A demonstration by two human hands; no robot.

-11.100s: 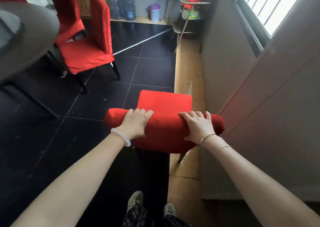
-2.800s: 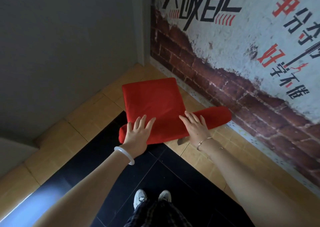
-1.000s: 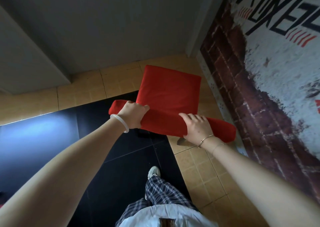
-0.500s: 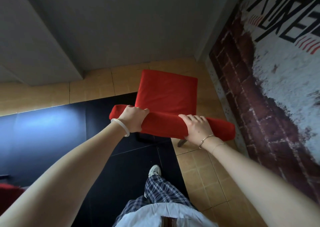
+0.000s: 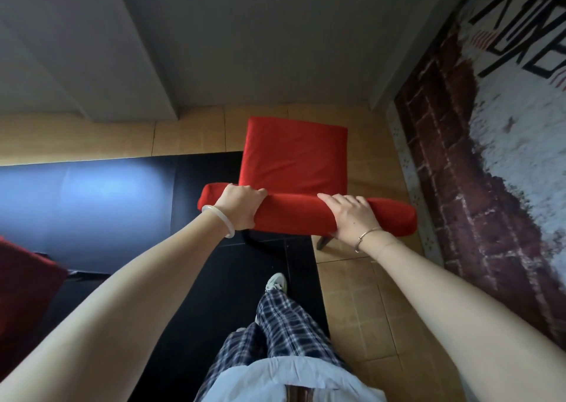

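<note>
The red-covered chair is held by the padded top of its backrest. The left hand is curled round the roll near its left end, and the right hand is wrapped over it, fingers across the top and thumb below. The chair is placed in the room corner, seat toward the grey wall, across the edge between black floor tiles and tan floor tiles, with the brick-painted wall near on the right. The step is judged to be final positioning; a level two-handed push is called for next, with the backrest's right end kept off the brick-painted wall.
</note>
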